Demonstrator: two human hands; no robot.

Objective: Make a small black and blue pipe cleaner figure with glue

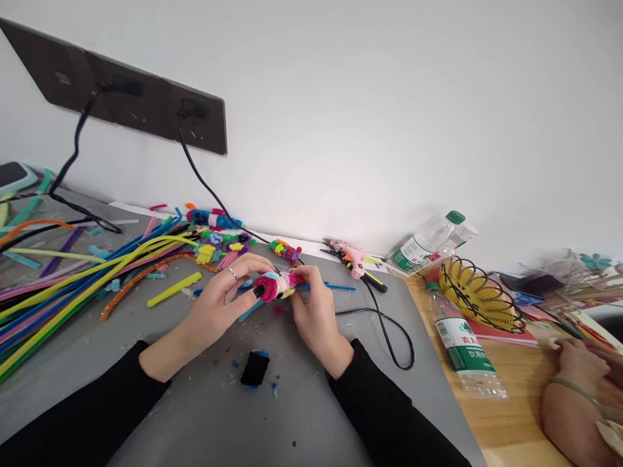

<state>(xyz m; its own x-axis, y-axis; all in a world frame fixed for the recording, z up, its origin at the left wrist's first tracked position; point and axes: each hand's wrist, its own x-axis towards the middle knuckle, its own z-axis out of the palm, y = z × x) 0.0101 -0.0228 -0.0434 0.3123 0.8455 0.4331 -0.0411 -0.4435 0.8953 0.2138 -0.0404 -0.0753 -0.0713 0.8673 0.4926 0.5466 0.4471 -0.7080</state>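
Left hand [226,298] and right hand [314,314] grasp one small, fuzzy, many-coloured craft piece [280,285] between their fingertips, just above the middle of the desk [195,421].

Grey covers the desk, with a wood surface [516,421] along its right side; far at left, a dark socket panel [146,107] has two cords plugged in, and nearer than it a bundle of coloured pipe cleaners [63,305] fans out over the desk's left part. At right, a clear bottle [467,350] lies beside a yellow basket [477,295]. A pink glue gun [357,256] lies on the far side, right of centre; a short yellow stick [174,289] rests left of the left hand, and a black fuzzy block [256,368] sits nearer than both hands.
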